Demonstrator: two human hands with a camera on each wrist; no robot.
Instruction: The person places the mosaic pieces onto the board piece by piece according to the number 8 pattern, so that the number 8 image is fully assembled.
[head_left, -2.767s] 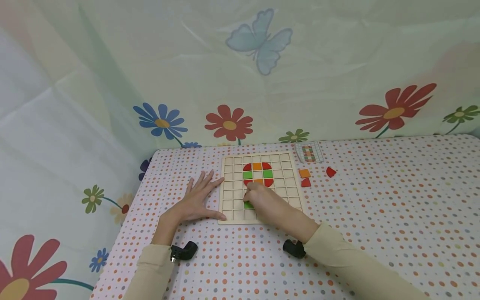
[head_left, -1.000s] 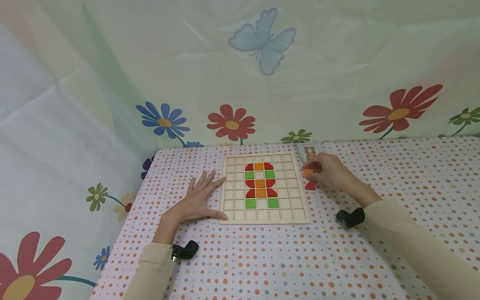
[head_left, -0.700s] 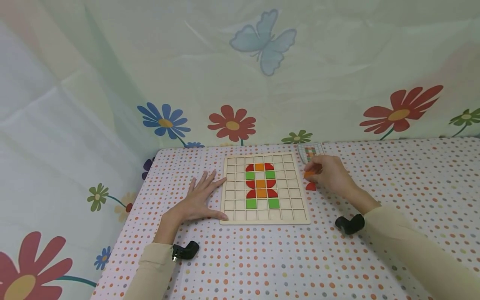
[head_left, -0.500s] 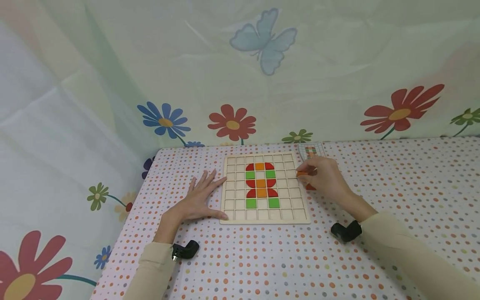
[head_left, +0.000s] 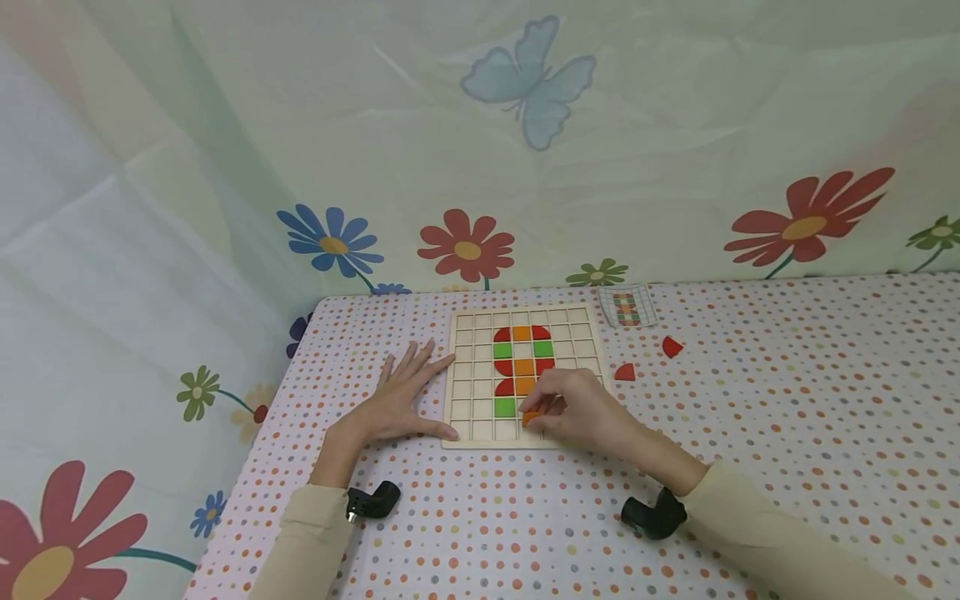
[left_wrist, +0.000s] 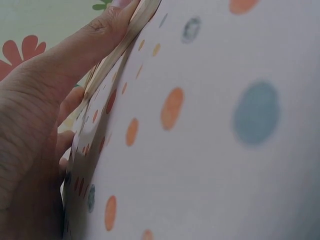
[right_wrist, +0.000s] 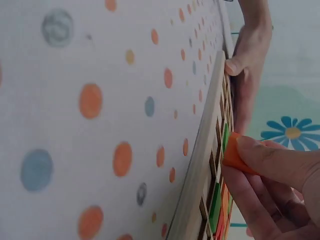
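The right hand (head_left: 581, 412), at the loose pieces beside the board a second ago, now pinches an orange tile (head_left: 531, 417) tilted over the wooden grid board's (head_left: 581, 340) near row, beside the green tile (head_left: 505, 407). The left hand (head_left: 397, 400) stays flat, fingers spread, against the board's left edge. Two red pieces (head_left: 625, 372) lie on the worktop (head_left: 787, 400).

A small flat orange square tile (head_left: 532, 417), tilted with one edge raised, sits pinched in the right hand (head_left: 581, 412) just over the wooden grid board (head_left: 465, 379), at the board's 6 o'clock, in the row of the green tiles (head_left: 505, 407). The pale board lies flat on the counter, with red, orange and green pieces filling a column of cells up toward its 12 o'clock
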